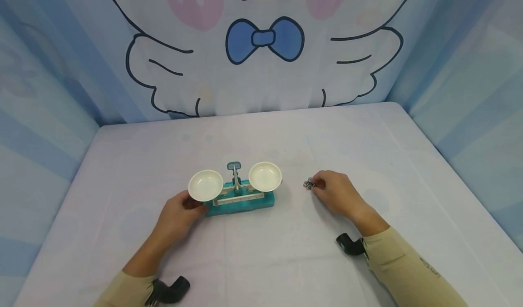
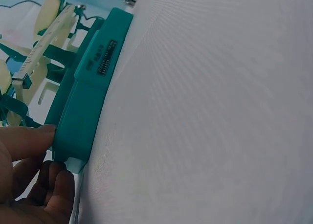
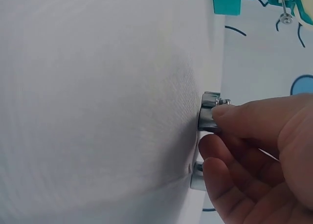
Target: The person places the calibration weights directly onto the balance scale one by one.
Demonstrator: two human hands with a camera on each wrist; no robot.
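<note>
A teal balance scale (image 1: 245, 205) with two cream pans, the left pan (image 1: 206, 186) and the right pan (image 1: 265, 177), stands mid-table. My left hand (image 1: 175, 218) grips the left end of its base; in the left wrist view the thumb (image 2: 34, 138) lies on the upper edge, with the other fingers curled by the end. To the right of the scale, my right hand (image 1: 337, 194) pinches a small metal weight (image 3: 207, 119) between thumb and fingertips, close to the tabletop. Several such weights (image 1: 308, 184) cluster at those fingertips, and another weight (image 3: 197, 179) shows below the fingers.
A white cloth covers the table (image 1: 269, 261). Behind it hangs a curtain (image 1: 265, 84) with a cartoon figure and blue bow tie, and striped blue curtains (image 1: 474, 71) close in both sides. Black wrist mounts (image 1: 173, 290) stick out from the tan sleeves (image 1: 408, 266).
</note>
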